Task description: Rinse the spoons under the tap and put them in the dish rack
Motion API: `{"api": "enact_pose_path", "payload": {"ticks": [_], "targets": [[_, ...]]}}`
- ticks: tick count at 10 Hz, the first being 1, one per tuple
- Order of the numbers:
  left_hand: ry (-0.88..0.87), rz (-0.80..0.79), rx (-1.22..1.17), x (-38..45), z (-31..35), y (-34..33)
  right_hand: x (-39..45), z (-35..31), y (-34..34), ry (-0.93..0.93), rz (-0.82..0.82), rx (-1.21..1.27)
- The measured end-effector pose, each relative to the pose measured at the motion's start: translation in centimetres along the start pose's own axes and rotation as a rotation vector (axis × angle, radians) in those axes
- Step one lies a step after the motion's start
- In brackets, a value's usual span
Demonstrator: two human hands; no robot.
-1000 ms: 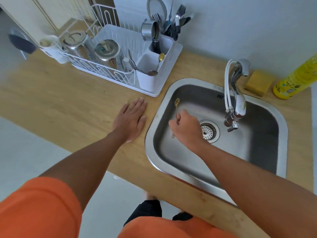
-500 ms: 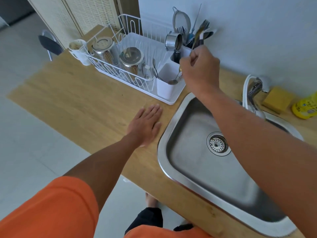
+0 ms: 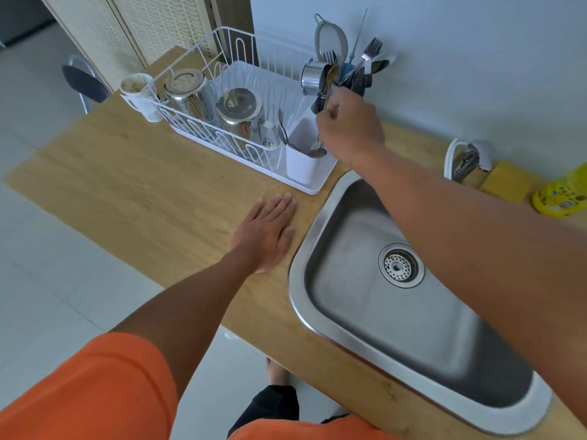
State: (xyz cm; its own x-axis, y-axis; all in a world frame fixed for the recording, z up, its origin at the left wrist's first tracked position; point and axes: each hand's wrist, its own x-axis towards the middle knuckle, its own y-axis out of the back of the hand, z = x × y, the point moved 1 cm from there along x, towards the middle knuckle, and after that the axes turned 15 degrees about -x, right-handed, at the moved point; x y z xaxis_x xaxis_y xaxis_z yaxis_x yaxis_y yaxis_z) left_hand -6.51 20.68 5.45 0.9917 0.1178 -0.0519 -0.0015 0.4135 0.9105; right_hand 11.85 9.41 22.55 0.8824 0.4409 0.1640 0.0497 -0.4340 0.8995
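Observation:
My right hand (image 3: 351, 127) is over the white dish rack (image 3: 313, 185), fingers shut on a thin gold-toned spoon (image 3: 328, 82) held upright. The spoon's bowl points up in front of the cutlery holder, and its lower end hangs over the white cup compartment (image 3: 300, 166). Two other spoons (image 3: 287, 139) lean in that compartment. My left hand (image 3: 266, 235) lies flat and open on the wooden counter, left of the steel sink (image 3: 397, 312). The tap (image 3: 465, 158) shows at the back right, partly behind my right arm.
The rack holds two upturned steel pots (image 3: 239, 111), a small steel cup (image 3: 313, 77), and forks and a strainer (image 3: 330, 38) standing at its back. A white mug (image 3: 139, 96) hangs on its left end. A yellow sponge (image 3: 505, 181) and a yellow bottle (image 3: 560, 193) sit behind the sink.
My right hand lifted the spoon out of the sink and carried it up and left to the rack, then lowered slightly over the cup compartment. The left hand stayed flat on the counter.

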Motion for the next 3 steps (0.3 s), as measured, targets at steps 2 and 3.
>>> {"api": "enact_pose_path", "payload": {"ticks": [2,3], "targets": [[-0.004,0.0,0.0,-0.1,0.0,0.1,-0.9,1.2,-0.8,-0.035,-0.103,-0.05],[0.002,0.006,-0.002,0.0,0.3,0.3,-1.3,1.7,-0.9,-0.067,-0.115,-0.023]]}}
